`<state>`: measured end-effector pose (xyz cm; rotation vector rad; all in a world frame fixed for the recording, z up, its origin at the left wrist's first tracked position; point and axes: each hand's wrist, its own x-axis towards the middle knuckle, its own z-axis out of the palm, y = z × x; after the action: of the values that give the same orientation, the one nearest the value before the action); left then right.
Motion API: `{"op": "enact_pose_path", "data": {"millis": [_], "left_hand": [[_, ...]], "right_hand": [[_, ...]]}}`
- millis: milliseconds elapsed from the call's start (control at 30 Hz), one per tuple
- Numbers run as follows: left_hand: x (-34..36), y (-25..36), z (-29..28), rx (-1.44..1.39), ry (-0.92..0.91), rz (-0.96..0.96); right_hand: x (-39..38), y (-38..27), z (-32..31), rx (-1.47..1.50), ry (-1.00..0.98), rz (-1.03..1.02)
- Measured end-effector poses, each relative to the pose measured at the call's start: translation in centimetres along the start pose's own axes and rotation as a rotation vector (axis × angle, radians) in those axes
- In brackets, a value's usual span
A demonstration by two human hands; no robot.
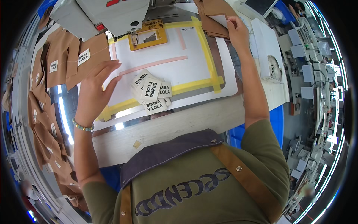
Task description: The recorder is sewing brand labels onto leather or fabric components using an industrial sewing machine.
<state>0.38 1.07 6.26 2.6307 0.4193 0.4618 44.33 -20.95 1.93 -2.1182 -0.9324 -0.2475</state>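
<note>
My left hand (97,87) hovers over the left side of the white work sheet (167,71), fingers stretched and thumb apart, holding nothing. Up at the far right, my right hand (238,33) pinches the edge of a brown fabric piece (210,28) on a stack, where a pale underside shows. A loose pile of white labels (151,89) with dark print lies at the sheet's near edge, just right of my left hand. Beneath the sewing machine head (108,15) sits a yellow clamp frame (162,36) with a rectangular opening.
Yellow tape (209,56) borders the sheet, and pink strips (156,64) lie across it. Brown pieces with white labels (56,69) are heaped along the left. A blue bin (274,119) stands below the table at right. A small tan scrap (137,144) rests on the near table edge.
</note>
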Motion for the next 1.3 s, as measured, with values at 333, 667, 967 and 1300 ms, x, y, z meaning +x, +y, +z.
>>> {"op": "enact_pose_path", "data": {"millis": [333,667,967,1300], "left_hand": [[4.9,4.9,6.2,-0.201,-0.005,0.241],[8.7,2.9,9.5,0.077,0.021,0.392],[7.7,1.6,8.8,0.07,0.058,0.4],[5.2,-1.0,7.2,0.033,0.112,0.292]], "right_hand": [[-7.7,-7.1,2.8,-0.313,-0.31,-0.791],[-9.6,-9.4,2.2,-0.116,-0.572,-0.87],[-0.5,0.3,1.5,-0.552,-0.317,-0.458],[1.0,-0.4,1.5,-0.403,-0.06,-0.461]]}}
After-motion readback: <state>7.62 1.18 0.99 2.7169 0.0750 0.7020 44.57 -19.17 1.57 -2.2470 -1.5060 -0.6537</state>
